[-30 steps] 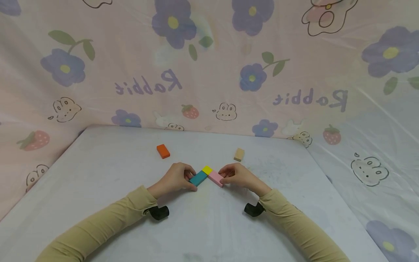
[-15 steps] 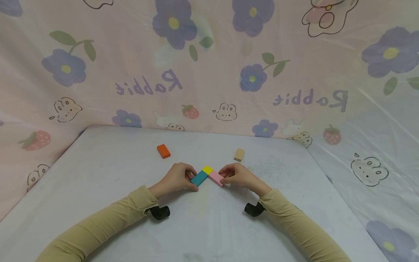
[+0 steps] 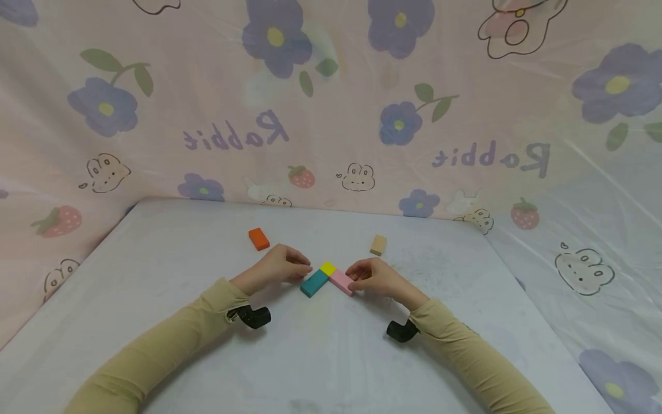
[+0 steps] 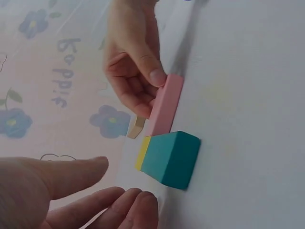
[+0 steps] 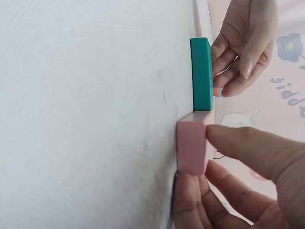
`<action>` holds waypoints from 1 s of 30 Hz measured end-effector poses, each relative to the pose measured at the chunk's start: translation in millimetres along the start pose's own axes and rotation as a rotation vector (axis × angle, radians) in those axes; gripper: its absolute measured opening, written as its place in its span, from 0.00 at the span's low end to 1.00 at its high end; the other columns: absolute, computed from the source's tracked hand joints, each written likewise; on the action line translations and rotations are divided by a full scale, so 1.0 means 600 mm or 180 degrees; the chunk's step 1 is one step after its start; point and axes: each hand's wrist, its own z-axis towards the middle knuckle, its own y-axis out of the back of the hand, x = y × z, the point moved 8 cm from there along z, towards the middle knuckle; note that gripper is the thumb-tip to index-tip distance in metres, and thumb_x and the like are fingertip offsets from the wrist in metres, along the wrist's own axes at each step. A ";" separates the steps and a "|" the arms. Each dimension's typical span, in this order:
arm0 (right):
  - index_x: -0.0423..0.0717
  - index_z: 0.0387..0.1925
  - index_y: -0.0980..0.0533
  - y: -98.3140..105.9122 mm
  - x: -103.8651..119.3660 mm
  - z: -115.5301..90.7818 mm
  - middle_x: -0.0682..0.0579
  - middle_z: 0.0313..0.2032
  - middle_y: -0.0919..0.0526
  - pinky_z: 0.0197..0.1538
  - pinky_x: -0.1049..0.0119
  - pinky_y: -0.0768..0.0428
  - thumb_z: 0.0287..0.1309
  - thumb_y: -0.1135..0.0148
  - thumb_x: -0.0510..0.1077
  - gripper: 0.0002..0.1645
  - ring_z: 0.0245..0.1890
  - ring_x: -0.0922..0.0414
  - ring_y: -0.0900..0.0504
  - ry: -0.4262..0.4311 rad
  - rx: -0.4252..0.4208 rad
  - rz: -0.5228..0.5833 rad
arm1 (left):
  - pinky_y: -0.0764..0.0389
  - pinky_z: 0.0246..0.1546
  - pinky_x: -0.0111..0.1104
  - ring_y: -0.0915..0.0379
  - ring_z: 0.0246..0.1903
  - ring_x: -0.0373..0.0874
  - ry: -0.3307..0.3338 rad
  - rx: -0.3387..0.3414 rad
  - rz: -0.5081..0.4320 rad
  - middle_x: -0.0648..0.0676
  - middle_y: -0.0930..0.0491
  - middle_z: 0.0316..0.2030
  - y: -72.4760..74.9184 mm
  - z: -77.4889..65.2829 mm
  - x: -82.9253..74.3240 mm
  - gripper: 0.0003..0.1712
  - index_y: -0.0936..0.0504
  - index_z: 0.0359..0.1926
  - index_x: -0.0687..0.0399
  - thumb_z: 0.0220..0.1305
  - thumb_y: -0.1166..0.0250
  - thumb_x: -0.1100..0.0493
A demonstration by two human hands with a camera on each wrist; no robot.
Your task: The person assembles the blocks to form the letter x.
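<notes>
A teal block [image 3: 314,283] and a pink block [image 3: 341,282] form a V on the white table [image 3: 331,356], with a small yellow block [image 3: 327,268] at its far point. My left hand [image 3: 276,268] is just left of the teal block, fingers extended and nothing in them; the left wrist view shows a gap between its fingertips and the teal block [image 4: 174,160]. With thumb and fingers on either side, my right hand [image 3: 380,279] holds the outer end of the pink block [image 5: 192,145]. In the right wrist view the yellow block is almost hidden.
Farther back lie an orange block [image 3: 259,238] on the left and a pale wooden block [image 3: 378,245] on the right. A printed cloth [image 3: 331,115] with flowers and rabbits rises behind the table and along its sides. Black wrist mounts [image 3: 253,317] hang below both sleeves.
My left hand has let go of the teal block and lifted slightly away toward the back. The blocks and my right hand stay where they were.
</notes>
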 end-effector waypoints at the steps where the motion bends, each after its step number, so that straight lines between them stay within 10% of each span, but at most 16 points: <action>1: 0.39 0.45 0.20 0.000 0.000 0.000 0.52 0.31 0.20 0.36 0.65 0.25 0.51 0.29 0.41 0.18 0.31 0.56 0.25 -0.0003 0.0001 0.0006 | 0.19 0.40 0.34 0.21 0.34 0.46 0.0033 0.0017 -0.0034 0.53 0.18 0.36 0.000 0.003 0.001 0.13 0.16 0.45 0.59 0.60 0.32 0.58; 30: 0.39 0.45 0.20 0.001 -0.004 0.003 0.52 0.31 0.19 0.36 0.65 0.25 0.52 0.29 0.41 0.18 0.30 0.56 0.24 0.0015 0.0004 0.0021 | 0.19 0.36 0.31 0.22 0.32 0.44 0.0230 -0.0016 -0.0054 0.53 0.18 0.39 -0.022 0.062 0.005 0.12 0.14 0.40 0.58 0.53 0.27 0.61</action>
